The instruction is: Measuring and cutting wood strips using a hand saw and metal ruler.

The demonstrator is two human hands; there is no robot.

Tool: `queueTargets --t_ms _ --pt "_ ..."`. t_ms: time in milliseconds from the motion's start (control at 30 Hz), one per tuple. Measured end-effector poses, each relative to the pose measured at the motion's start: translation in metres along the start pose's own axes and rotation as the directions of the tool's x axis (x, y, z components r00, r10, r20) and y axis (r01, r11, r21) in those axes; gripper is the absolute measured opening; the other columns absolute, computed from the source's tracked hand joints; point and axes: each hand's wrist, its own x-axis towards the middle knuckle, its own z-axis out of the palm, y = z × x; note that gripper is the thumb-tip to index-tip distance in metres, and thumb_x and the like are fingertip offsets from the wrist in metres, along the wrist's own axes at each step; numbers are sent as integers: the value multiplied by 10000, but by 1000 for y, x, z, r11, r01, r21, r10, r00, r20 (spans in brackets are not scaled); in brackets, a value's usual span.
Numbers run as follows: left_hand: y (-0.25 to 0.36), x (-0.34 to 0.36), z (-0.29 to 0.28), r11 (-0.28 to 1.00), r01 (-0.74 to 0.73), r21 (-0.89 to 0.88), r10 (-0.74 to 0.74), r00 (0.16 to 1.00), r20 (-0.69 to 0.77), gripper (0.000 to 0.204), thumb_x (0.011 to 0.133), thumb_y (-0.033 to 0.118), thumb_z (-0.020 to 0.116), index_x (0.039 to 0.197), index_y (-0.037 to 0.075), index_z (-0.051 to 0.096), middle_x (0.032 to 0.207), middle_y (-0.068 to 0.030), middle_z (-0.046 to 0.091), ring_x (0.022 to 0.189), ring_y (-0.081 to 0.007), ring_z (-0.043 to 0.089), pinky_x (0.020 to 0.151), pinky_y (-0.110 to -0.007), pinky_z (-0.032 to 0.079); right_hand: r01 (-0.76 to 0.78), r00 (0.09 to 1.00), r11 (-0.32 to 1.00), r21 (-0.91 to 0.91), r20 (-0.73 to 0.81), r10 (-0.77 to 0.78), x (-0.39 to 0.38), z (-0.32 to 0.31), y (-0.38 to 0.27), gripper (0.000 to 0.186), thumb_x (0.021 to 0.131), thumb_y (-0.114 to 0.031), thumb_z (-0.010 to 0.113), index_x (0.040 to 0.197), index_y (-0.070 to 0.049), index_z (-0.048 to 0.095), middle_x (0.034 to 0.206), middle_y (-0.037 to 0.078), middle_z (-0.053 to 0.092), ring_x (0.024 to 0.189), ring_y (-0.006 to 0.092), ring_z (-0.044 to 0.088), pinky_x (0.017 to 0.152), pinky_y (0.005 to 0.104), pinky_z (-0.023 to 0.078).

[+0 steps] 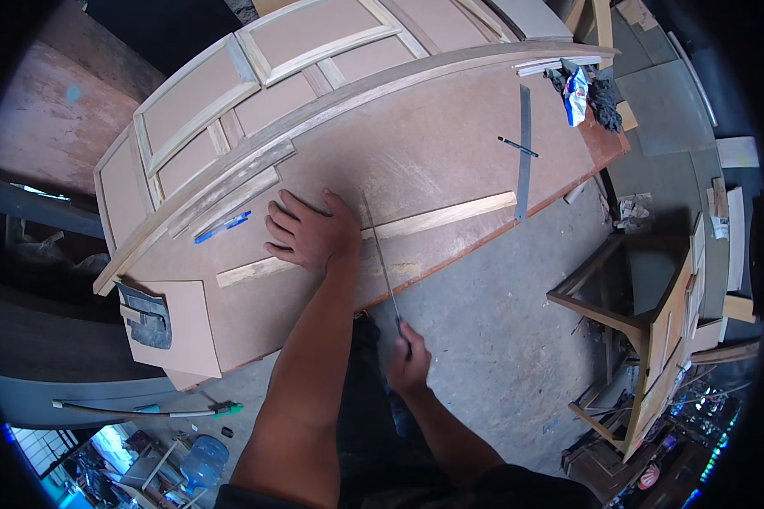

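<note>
Across a brown panel lies a narrow, pale wooden strip (441,215). My left hand (316,227) rests on the strip near its middle, fingers spread and pressing down. In my right hand (410,360) is a handsaw (383,263), gripped by its dark handle beyond the panel's near edge. Seen almost edge-on, the saw's thin blade crosses the strip just right of my left hand, with its tip over the panel. Whether its teeth are cutting into the wood cannot be made out. Pale sawdust (409,268) is scattered on the panel close to the blade.
A blue pen-like tool (222,227) lies left of my left hand. Farther right are a black pen (518,147) and a grey strip (524,157). Framed wooden panelling (314,51) runs along the back. A sanding block (147,318) sits at the left; a wooden frame (645,339) stands on the right.
</note>
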Motion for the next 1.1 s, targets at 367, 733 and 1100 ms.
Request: queueTargets --t_ms 367,733,1100 --pt "1 -1 2 1000 -17 -8 17 1000 -15 714 934 500 583 1513 112 424 1573 -166 398 1492 -347 307 1210 -651 140 -17 999 999 39 -40 19 -30 -8 10 311 1018 -122 602 1258 76 591 1125 308 705 1039 450 718 883 436 590" --pt "-1 -3 5 997 -82 0 81 996 -29 695 952 505 567 1507 107 438 1560 -158 408 1478 -329 316 1221 -570 175 52 997 998 22 -62 -50 -43 -14 16 370 1060 -171 510 1319 87 568 1179 311 687 1073 378 716 922 428 561" --pt "-9 -5 6 995 -76 -57 78 997 22 714 965 484 569 1544 101 400 1590 -148 386 1500 -362 284 1236 -599 133 -20 998 1000 21 56 18 45 -8 -23 301 1040 -74 518 1309 44 583 1240 300 677 1132 458 680 957 463 553"
